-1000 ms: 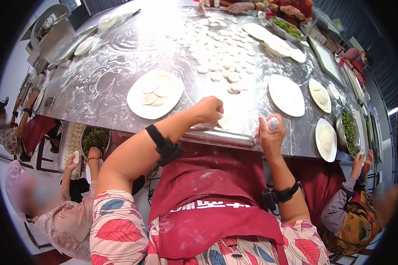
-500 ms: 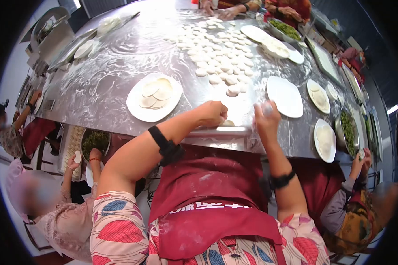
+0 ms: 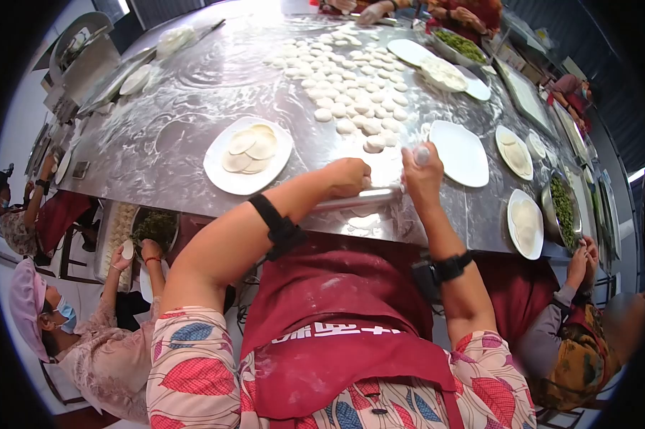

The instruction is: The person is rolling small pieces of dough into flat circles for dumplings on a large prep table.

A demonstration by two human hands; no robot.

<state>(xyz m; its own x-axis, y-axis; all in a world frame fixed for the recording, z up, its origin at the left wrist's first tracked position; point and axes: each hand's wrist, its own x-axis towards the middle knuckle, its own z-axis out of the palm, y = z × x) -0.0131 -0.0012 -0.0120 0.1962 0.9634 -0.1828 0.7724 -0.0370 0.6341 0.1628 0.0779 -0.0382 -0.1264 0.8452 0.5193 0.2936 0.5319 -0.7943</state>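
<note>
My left hand is closed at the near edge of the steel table, fingers curled down on a dough wrapper that is mostly hidden. My right hand is wrapped round a rolling pin; its pale rounded end sticks out past my thumb, and the rest is covered by the hand. Just beyond my hands lie many small flattened dough pieces on floury metal. Left of them, a white plate carries several round, overlapping wrappers. A bare white square plate stands right of my right hand.
Plates of wrappers and bowls of chopped green filling stand to the right. Co-workers sit close on both sides; one at left holds a wrapper. Other people's hands work across the table.
My right hand with the rolling pin has moved slightly up and left, closer to my left hand. My left hand has shifted a little forward, and the wrapper beside it is now mostly hidden.
</note>
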